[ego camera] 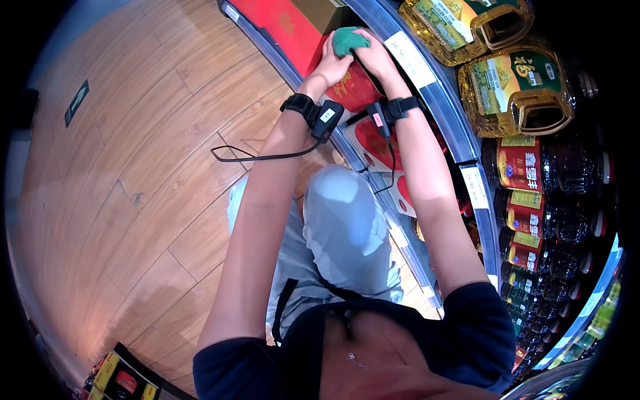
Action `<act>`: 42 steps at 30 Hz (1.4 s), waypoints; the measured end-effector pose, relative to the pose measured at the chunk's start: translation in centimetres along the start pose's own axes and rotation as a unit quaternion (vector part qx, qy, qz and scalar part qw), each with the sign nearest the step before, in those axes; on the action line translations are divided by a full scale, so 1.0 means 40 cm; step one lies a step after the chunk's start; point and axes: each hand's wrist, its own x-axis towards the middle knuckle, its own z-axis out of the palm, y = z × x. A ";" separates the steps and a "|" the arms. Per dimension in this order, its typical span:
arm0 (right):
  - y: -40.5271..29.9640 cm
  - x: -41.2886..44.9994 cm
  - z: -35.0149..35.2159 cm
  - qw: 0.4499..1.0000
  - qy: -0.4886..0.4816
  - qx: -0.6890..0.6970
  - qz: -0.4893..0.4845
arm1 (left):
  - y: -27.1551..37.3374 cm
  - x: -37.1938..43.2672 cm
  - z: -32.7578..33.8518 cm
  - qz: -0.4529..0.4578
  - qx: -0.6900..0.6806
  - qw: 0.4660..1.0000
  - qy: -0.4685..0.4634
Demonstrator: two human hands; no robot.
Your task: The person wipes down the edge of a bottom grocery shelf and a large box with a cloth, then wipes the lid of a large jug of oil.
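A bunched green cloth lies between my two hands at the far end of the lower shelf. My left hand grips it from the left, with the thumb pointing across towards the other hand. From the right, my right hand has its fingers pressed into the same cloth. Just below both hands is a red package with gold lettering. Beyond them on the left, a flat red box touches a gold-brown box.
Clear plastic shelf edging with price tags curves close along my right arm. Oil jugs and several dark bottles fill the upper shelf. Red-and-white packages sit beneath my right forearm. Wood-look flooring spreads left; my bent knee is beside the shelf.
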 end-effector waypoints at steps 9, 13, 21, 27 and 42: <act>-0.067 -0.239 -0.031 0.947 0.146 -0.281 -0.054 | 0.043 -0.024 -0.024 -0.024 0.041 0.999 0.007; -0.076 -0.276 -0.023 0.939 0.175 -0.297 -0.009 | 0.065 0.000 0.001 -0.009 0.048 0.996 0.072; -0.085 -0.219 -0.002 0.948 0.155 -0.276 0.042 | 0.071 0.079 0.066 -0.133 -0.040 0.968 0.209; -0.043 -0.235 -0.020 0.962 0.215 -0.164 -0.028 | 0.077 0.055 0.093 -0.161 -0.157 0.961 0.160; -0.074 -0.231 0.029 0.919 0.218 -0.287 -0.160 | -0.039 0.001 0.078 -0.074 -0.452 0.889 0.022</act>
